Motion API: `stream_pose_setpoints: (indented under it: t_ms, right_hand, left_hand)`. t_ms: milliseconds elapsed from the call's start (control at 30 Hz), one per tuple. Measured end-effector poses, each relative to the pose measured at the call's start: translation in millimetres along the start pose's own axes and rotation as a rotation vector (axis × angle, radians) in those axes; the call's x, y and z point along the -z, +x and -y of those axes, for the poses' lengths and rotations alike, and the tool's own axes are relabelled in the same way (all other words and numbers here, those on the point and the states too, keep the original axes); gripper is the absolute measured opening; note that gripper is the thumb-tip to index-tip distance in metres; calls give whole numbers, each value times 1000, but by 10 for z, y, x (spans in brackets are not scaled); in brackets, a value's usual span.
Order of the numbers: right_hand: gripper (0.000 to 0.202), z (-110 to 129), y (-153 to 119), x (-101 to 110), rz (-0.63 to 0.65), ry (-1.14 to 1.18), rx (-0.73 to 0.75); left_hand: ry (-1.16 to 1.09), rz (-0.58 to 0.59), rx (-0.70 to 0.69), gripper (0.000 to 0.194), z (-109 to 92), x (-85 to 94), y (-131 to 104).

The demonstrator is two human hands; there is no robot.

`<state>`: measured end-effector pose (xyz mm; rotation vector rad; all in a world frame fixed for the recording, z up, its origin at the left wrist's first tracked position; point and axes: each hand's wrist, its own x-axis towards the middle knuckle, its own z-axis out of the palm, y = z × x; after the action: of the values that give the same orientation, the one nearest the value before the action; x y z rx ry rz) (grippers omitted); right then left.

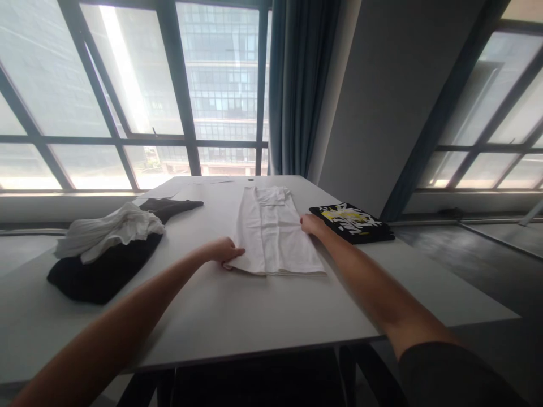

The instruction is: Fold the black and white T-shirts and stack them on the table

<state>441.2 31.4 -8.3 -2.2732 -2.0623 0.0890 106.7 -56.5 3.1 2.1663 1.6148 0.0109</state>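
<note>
A white T-shirt [275, 237] lies on the table with its sides folded inward, in a long rectangle with creases down the middle. At its near left corner my left hand [222, 250] pinches the hem between thumb and fingers. My right hand [312, 224] is closed at the shirt's right edge, about halfway up, and appears to grip the cloth there; its fingertips are partly hidden. The bunched part of the shirt is at the far end.
The white table [263, 316] reaches toward the windows. On its left is a loose heap with a white garment [112, 229] on top of a black garment [102, 274] and a dark grey one [169, 209]. A folded black printed T-shirt [352, 223] lies at right.
</note>
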Motion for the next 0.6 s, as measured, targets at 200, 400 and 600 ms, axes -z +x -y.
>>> stream_pose_setpoints:
  t_ms: [200, 400, 600]
  right_hand:
    - [45, -466, -148, -32, 38, -7, 100]
    - [94, -476, -315, 155, 288, 101, 255]
    - [83, -328, -460, 303, 415, 96, 388]
  left_hand:
    - [-148, 157, -110, 61, 68, 83, -192]
    - [-49, 102, -161, 44, 264, 109, -218]
    - [129, -223, -415, 48, 453, 54, -131]
